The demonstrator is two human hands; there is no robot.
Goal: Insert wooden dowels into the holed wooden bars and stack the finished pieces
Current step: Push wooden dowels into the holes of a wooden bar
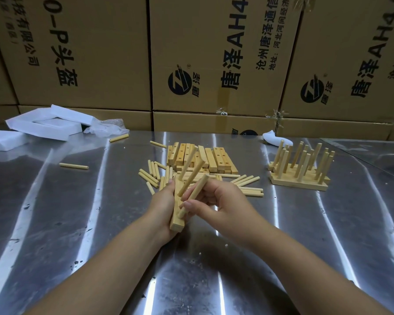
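My left hand [163,206] grips a holed wooden bar [177,220] above the metal table, its near end pointing toward me. Two dowels [190,168] stand in the bar, leaning away. My right hand [216,202] pinches a third dowel [196,193], whose lower tip sits at a hole near the bar's near end. Behind the hands lies a pile of bare holed bars [203,156] with several loose dowels [154,172] scattered around it. At the right stands a stack of finished pieces [301,169] with dowels sticking up.
Stray dowels [74,165] lie on the shiny metal table [77,223] to the left. White foam pieces [43,125] and crumpled plastic sit at the back left. Large cardboard boxes [214,53] form a wall behind the table.
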